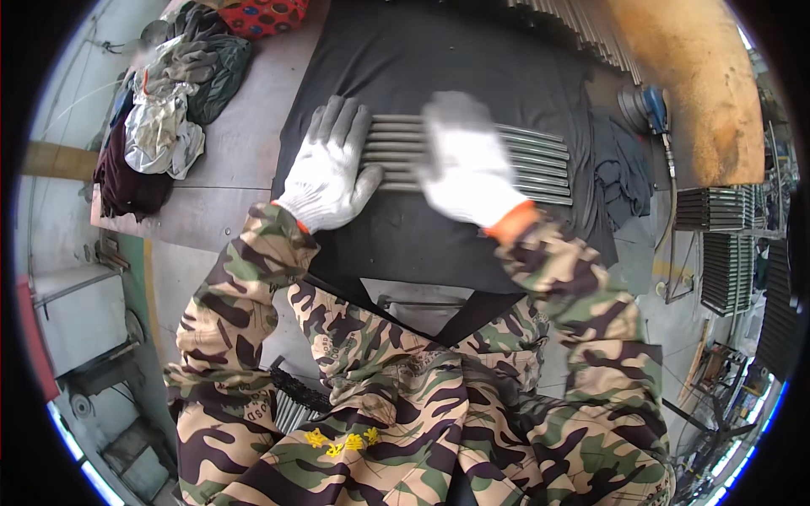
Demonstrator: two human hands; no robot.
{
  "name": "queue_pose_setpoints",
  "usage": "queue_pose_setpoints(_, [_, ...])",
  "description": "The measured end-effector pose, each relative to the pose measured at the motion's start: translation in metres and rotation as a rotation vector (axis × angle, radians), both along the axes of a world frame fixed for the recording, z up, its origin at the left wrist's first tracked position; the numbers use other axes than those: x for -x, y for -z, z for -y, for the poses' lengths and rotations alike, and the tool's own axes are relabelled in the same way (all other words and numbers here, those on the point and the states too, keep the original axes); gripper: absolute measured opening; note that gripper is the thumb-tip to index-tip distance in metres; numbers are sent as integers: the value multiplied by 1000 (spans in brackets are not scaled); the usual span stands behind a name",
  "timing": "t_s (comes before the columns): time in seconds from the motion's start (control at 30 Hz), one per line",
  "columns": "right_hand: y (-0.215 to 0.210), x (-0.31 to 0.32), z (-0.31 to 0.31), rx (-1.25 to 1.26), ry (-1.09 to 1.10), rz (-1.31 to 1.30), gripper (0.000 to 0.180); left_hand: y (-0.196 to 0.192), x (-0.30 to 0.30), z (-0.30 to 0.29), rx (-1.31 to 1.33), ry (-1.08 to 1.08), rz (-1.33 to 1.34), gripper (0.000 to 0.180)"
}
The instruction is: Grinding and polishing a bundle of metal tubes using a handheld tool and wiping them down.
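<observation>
Steel rods [540, 164], stiff, slick and likely heavy, lie side by side on black cloth [405, 67]; the left hand [331, 169] presses flat and unclenched on their nine-o'clock ends, the blurred right hand [468, 164] seems spread flat mid-length, so hold near the ends.

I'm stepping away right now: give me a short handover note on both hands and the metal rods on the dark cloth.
Left hand, white knit glove: flat, palm down on the left ends of the row of grey metal rods, open, no grip.
Right hand, white knit glove with orange cuff: blurred, on top of the rods near mid-length; whether it holds anything cannot be told.
Rods: side by side on the black cloth over the workbench, ends roughly level at the left.
More similar rods lie at the bench's far edge; a blue power tool sits to the right.
Done and left: not readable here.
</observation>
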State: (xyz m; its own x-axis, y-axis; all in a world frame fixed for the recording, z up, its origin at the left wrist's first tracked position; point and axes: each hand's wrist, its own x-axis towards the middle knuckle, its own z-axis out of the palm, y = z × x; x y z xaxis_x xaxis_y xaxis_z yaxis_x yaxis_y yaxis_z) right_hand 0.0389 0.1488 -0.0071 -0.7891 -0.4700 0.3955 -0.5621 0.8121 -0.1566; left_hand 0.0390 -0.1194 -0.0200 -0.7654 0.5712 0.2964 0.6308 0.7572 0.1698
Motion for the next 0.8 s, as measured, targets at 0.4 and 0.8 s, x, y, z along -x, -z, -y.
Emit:
queue_pose_setpoints(0.4, [-13, 9, -82, -75, 157, 134, 52, -3, -11, 8, -26, -56, 34, 78])
queue_pose_setpoints(0.8, [5, 35, 79, 68, -70, 57, 47, 20, -4, 10, -38, -27, 11, 78])
